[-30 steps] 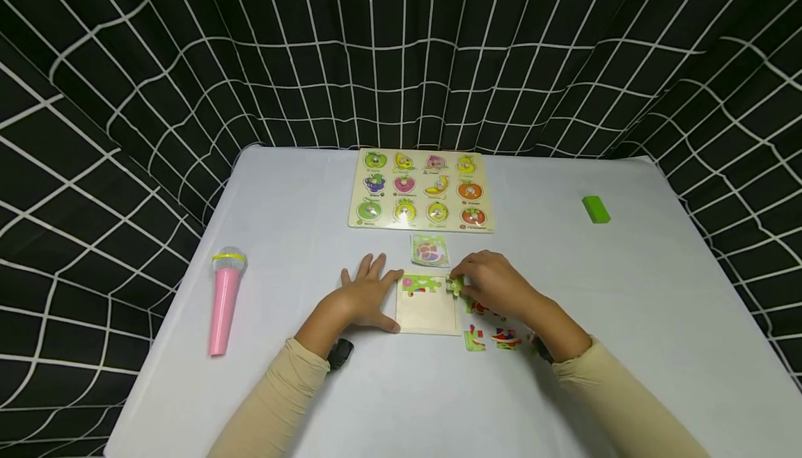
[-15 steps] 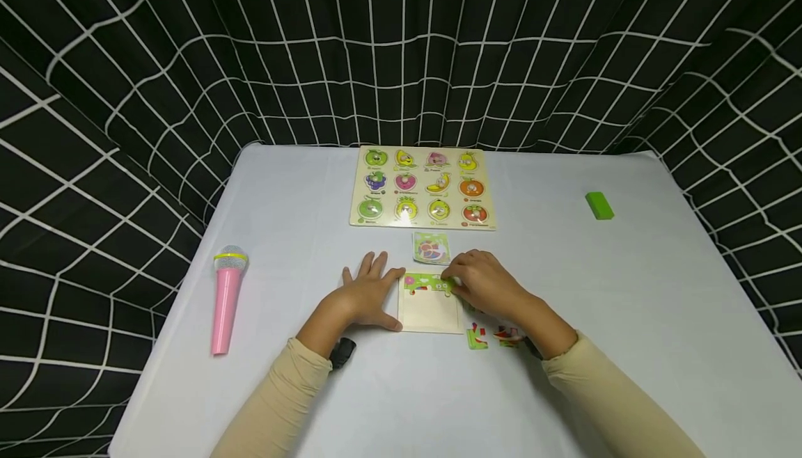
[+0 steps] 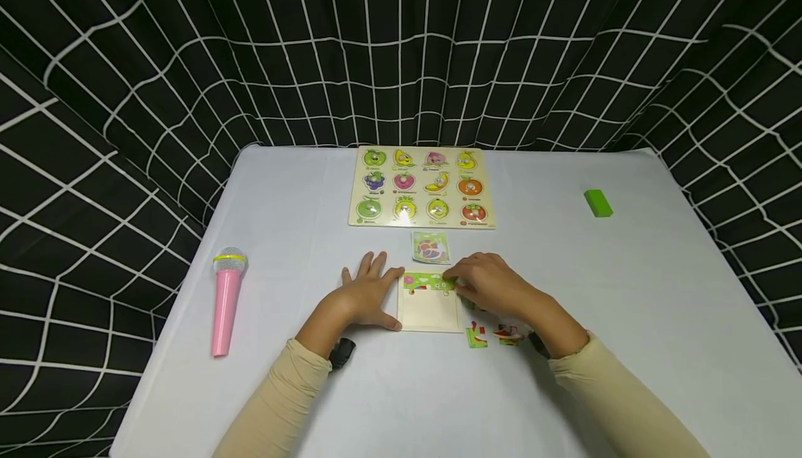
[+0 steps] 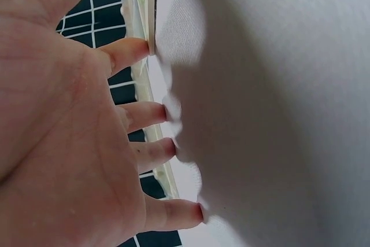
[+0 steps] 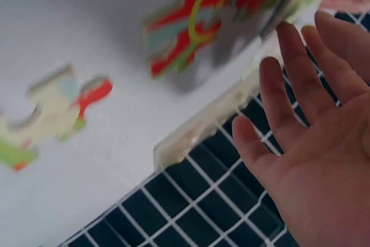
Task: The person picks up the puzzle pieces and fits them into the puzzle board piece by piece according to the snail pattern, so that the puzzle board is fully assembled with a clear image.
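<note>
A square wooden puzzle tray (image 3: 429, 315) lies in the middle of the table, with green jigsaw pieces (image 3: 421, 281) along its far edge. My left hand (image 3: 362, 301) rests beside it, fingers spread; its index finger and thumb touch the tray's left side. At the far right corner, my right hand (image 3: 495, 287) pinches a green puzzle piece (image 3: 445, 286) lying at the end of that row, its right part hidden by the fingertips. Loose puzzle pieces (image 3: 476, 336) lie right of the tray, some under the right hand; the right wrist view shows a red-and-blue puzzle piece (image 5: 185, 27).
Just behind the tray lies a small picture card (image 3: 431, 247), and beyond it a fruit puzzle board (image 3: 422, 188). A pink toy microphone (image 3: 226, 305) is at the left, a green block (image 3: 598, 203) at the far right. Dark gridded cloth (image 3: 401, 47) hangs around the table.
My right hand has moved slightly left, bringing the green piece into the tray's far right corner, where it sits in line with the row. The left hand has stayed in place.
</note>
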`<state>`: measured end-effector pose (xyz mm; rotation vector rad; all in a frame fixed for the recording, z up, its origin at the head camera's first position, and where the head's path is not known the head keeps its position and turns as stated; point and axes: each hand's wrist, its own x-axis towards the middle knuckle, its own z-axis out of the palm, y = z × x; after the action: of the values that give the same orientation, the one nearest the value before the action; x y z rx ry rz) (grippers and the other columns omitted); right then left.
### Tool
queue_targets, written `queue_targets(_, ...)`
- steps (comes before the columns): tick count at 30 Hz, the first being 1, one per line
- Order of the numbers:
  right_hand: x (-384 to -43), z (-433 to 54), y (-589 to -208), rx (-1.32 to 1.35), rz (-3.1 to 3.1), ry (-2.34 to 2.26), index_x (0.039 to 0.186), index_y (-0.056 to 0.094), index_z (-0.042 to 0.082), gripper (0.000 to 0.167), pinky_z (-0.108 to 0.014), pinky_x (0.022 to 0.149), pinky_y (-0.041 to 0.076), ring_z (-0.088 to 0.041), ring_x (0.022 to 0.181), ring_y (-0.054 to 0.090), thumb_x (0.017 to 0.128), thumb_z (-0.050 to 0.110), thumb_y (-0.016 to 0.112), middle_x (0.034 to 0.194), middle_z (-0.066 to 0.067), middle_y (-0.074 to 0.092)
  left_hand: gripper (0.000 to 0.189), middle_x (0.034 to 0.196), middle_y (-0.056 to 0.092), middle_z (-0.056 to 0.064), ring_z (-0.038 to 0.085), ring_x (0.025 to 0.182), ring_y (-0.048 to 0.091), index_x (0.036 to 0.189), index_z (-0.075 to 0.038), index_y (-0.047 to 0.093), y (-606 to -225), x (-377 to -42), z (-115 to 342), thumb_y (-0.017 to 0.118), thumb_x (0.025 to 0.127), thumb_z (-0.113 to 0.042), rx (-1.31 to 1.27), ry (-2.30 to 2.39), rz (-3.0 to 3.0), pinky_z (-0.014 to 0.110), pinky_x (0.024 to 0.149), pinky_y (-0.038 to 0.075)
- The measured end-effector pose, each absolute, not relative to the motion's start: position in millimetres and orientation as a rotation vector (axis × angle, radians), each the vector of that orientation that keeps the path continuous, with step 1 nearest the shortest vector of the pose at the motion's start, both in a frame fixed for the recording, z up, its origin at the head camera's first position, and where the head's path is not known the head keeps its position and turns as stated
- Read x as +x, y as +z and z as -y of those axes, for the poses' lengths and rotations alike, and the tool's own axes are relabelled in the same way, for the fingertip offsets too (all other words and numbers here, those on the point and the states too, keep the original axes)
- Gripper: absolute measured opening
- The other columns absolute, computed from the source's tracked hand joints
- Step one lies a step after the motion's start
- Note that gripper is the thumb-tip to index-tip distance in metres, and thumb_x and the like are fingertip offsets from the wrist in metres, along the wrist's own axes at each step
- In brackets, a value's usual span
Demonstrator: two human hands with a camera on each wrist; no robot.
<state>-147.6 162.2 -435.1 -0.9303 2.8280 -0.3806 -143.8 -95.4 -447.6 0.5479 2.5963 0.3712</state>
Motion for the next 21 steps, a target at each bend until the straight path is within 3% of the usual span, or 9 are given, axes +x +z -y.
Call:
queue_targets(10,-132.9,-186.3,-431.4,-0.839,-2.853,-0.339,0.102,0.073,0.013,0.028,-0.051,0.092,0.043,-0.019,0.094,0.059,0.076,0.018,0.082,0.095,0.004,0.068,0.101,0.161,0.010,0.019,0.042,0.148,0.002,0.150,-0.021,0.035,-448.1,-143.1,97.0,0.085,0.067,-0.048,0.556,0.393,-2.596,0.076,0.104,0.014)
queue_targets(21,-126.7,-193.9,-442.1,-0.826,-2.857,-0.288,0.100,0.071,0.016,0.028,-0.053,0.093,0.043,-0.020,0.093,0.059,0.075,0.019,0.083,0.092,0.006,0.065,0.101,0.162,0.008,0.018,0.040,0.149,0.000,0.151,-0.021,0.034,-449.3,-143.7,97.4,0.085,0.068,-0.049,0.558,0.395,-2.589,0.076,0.105,0.013)
